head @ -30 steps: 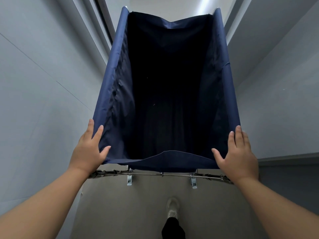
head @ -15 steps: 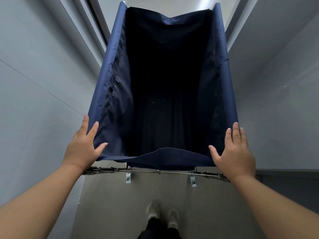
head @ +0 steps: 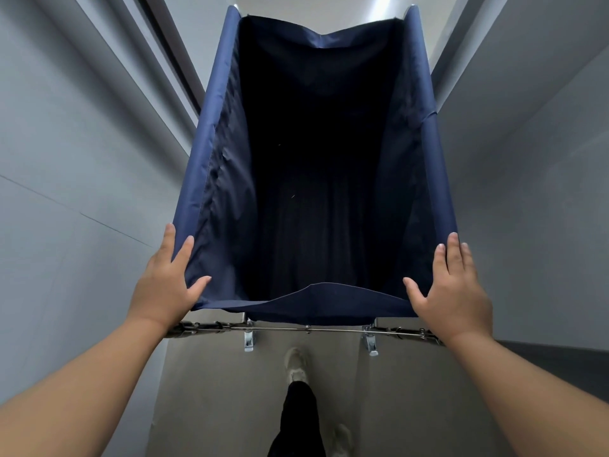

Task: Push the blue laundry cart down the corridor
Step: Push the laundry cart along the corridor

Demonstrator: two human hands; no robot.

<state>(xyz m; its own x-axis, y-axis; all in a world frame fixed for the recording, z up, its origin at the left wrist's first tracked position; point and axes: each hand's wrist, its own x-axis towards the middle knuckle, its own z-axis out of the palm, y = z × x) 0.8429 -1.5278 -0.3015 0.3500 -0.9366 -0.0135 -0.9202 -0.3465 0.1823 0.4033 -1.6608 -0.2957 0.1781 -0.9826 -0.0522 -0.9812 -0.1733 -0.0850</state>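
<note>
The blue laundry cart (head: 211,133) fills the middle of the view, a deep navy fabric bin whose dark inside holds nothing I can see. A metal bar (head: 306,330) with clips runs across below its near edge. My left hand (head: 164,282) grips the near left corner of the fabric rim, thumb inside, fingers along the outside. My right hand (head: 451,291) grips the near right corner the same way. Both arms are stretched out straight toward the cart.
Grey walls stand close on both sides, the left wall (head: 66,159) and the right wall (head: 543,176), leaving a narrow corridor. A door frame (head: 164,44) runs along the upper left. My foot (head: 296,364) steps on the beige floor behind the cart.
The cart has rolled forward along the corridor with both hands holding its corners. The walls have slid past and my feet have changed stride.
</note>
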